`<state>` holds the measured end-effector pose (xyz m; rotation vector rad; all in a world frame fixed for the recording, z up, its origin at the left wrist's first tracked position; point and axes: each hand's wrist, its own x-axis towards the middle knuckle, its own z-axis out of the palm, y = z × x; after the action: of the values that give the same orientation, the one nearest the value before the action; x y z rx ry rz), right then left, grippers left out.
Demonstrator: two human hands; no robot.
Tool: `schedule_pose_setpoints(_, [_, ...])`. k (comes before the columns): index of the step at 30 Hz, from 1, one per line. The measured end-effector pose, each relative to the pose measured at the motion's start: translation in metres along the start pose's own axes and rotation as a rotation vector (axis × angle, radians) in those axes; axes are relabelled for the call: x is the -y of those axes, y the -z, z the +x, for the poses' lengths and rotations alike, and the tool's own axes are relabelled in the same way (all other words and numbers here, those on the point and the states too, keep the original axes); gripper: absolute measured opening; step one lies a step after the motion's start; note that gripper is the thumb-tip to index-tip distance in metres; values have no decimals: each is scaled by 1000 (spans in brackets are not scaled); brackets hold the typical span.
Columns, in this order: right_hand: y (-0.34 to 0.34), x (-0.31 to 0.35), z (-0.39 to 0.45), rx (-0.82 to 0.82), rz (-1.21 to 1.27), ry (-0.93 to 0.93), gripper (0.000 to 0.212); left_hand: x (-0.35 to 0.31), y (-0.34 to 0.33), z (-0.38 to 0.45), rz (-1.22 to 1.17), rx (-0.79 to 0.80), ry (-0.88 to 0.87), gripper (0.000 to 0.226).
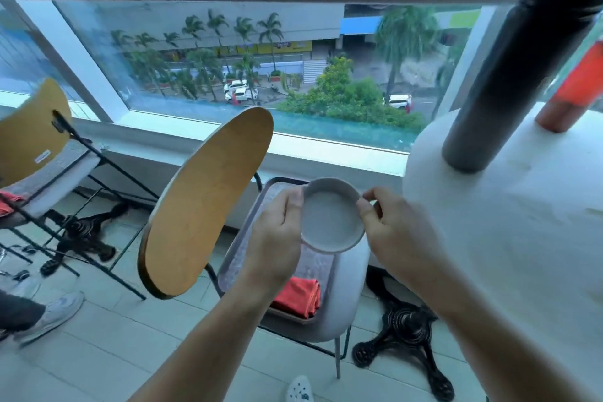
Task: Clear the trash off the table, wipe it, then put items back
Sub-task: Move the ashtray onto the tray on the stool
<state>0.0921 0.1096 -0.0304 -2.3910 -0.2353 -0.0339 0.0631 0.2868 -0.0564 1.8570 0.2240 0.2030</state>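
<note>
I hold a small round grey dish [331,217] with both hands above a chair seat. My left hand [277,232] grips its left rim and my right hand [388,222] pinches its right rim. Under the dish a grey tray [241,248] lies on the chair, with a folded red cloth [298,295] at its near end. The white round table [509,238] is at the right, with a tall dark bottle [502,81] and a red-orange bottle [574,88] standing on it.
The chair [346,290] under the tray has a wooden backrest [205,202] at its left. A second chair [36,153] stands far left. The table's black iron base [404,333] sits on the tiled floor. A large window [248,68] runs behind. Another person's shoe [55,310] is at the left.
</note>
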Motion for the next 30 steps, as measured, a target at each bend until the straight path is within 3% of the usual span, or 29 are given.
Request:
schedule_pose_setpoints(6, [-65,12,15,110,18,-95,23,58,33,26,-63,59,121,34])
schedule_pose_setpoints(16, [-142,-24,40,264,-70,-243,44,162,47,63,-88,-17,330,35])
schedule_pose_setpoints(30, [-216,-76,82,423,-190,-273,33,282,25,119,21,-143,501,31])
